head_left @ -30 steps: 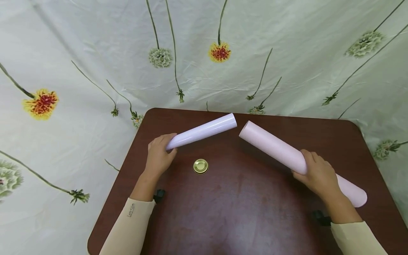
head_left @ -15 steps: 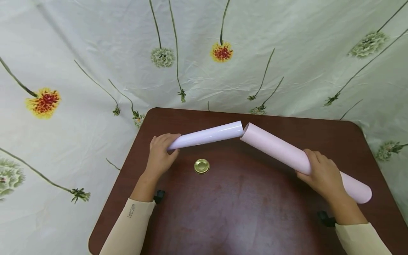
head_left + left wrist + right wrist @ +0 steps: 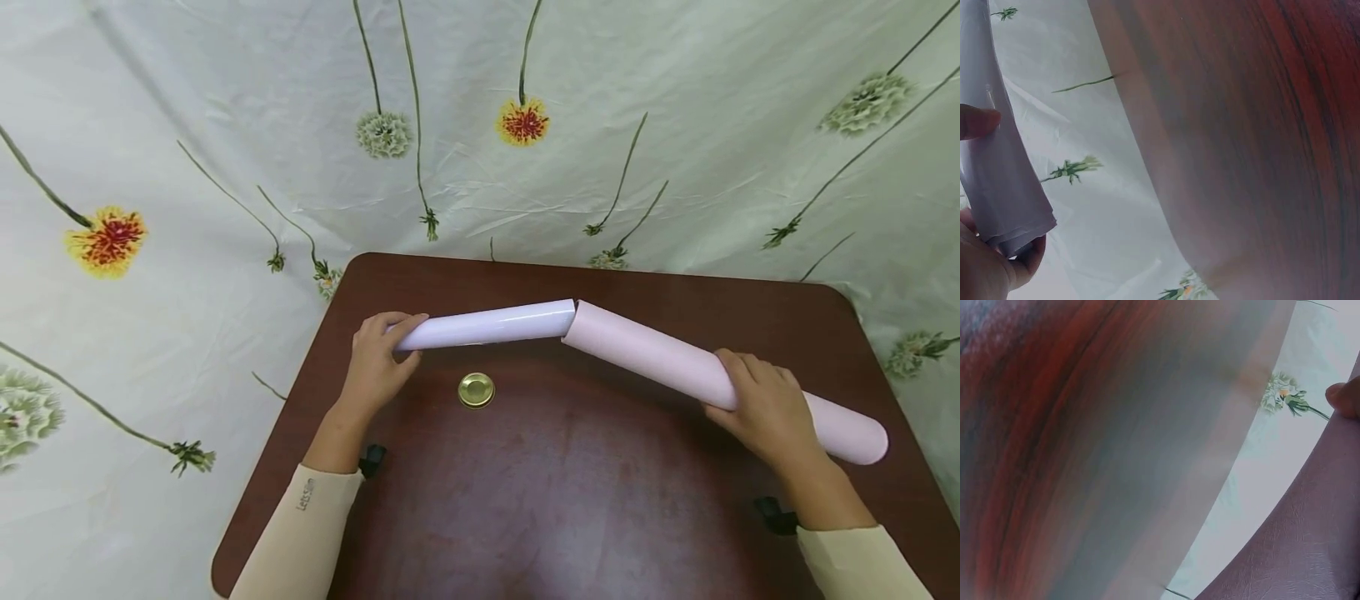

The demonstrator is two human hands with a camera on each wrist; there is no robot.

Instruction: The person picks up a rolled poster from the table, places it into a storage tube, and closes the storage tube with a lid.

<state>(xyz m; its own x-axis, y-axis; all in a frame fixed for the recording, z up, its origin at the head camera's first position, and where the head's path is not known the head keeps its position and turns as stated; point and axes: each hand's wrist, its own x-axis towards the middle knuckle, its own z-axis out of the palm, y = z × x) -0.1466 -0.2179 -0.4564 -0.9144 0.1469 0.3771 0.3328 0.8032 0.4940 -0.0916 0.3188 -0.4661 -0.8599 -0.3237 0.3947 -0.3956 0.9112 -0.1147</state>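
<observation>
My left hand (image 3: 377, 360) grips the near end of a glossy white roll of sheet (image 3: 491, 325), thumb below and fingers over it. In the left wrist view the layered edges of the white roll (image 3: 1007, 181) show at its end. My right hand (image 3: 767, 410) holds a wider pink tube (image 3: 648, 350) past its middle, tilted down to the right. The white roll's far end meets the open left end of the pink tube; whether it reaches inside is hidden. In the right wrist view a fingertip (image 3: 1342, 400) rests on the textured pink surface.
A round gold lid (image 3: 476, 390) lies on the dark red-brown table (image 3: 555, 500), below the white roll. Behind the table hangs a pale cloth (image 3: 450, 75) printed with flowers. Dark straps sit at both wrists.
The white roll has swung down and right until its far end meets the pink tube's mouth. The pink tube has shifted slightly right and become less steep. Both hands keep their grip.
</observation>
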